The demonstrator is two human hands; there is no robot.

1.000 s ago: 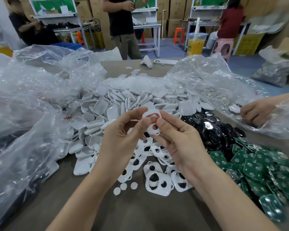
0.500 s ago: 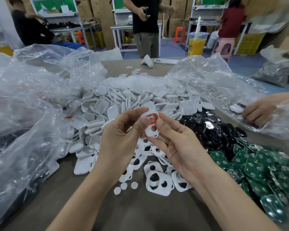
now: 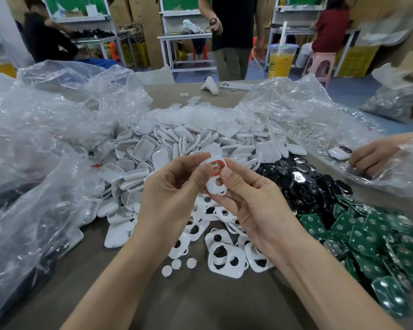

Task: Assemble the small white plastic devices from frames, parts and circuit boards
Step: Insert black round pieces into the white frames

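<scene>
I am holding one white frame [image 3: 211, 188] up between both hands, above the heap of loose frames [image 3: 224, 258] lying on the table [image 3: 200, 301]. Its long axis is running near to far, tipped a little to the right. The small round hole is sitting at the near end, and the big opening, with the red ring part [image 3: 215, 161] in it, at the far end.

My left hand [image 3: 174, 194] is coming in from the left and my right hand [image 3: 258, 210] from the right, both curled round the frame and pinching it. The left thumb [image 3: 203, 173] and right thumb [image 3: 228, 173] are meeting almost tip to tip on the near edge of the ring, so neither hand is the nearer one; both are already on it. The other fingers are backing the frame from behind, mostly hidden.

I am judging that the ring is being pressed into its opening, and whether it is fully seated I cannot tell. The far edge of the ring is lying just beyond both thumbs, so the next push, I think, is needing to travel away from me along that axis. The green circuit boards [image 3: 362, 236] are waiting well off to the right.
</scene>
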